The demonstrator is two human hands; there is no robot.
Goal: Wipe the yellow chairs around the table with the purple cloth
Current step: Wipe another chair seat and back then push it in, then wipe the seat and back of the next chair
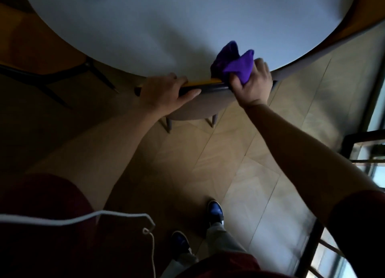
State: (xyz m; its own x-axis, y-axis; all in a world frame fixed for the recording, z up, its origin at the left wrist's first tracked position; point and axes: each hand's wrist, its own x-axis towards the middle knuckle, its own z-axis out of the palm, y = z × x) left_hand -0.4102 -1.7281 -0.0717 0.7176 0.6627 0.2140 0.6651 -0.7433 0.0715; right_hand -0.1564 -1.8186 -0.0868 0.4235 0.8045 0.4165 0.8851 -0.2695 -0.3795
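The right hand (251, 83) is bunching the purple cloth (235, 65) in curled fingers, pressing it against the top rail of the chair (200, 85) at about one o'clock from the feet. The left hand (164, 94) is wrapping the same rail, fingers over the front, thumb lying along the back. The chair is sitting tucked under the table (145, 27), its yellow face mostly hidden. Other yellow chairs are showing at ten and two o'clock. The risks as I judge them: the cloth is sliding onto the tabletop instead of the rail, the tucked seat is going unwiped, and a hard pull may be scraping the chair's legs across the floor (239, 163).
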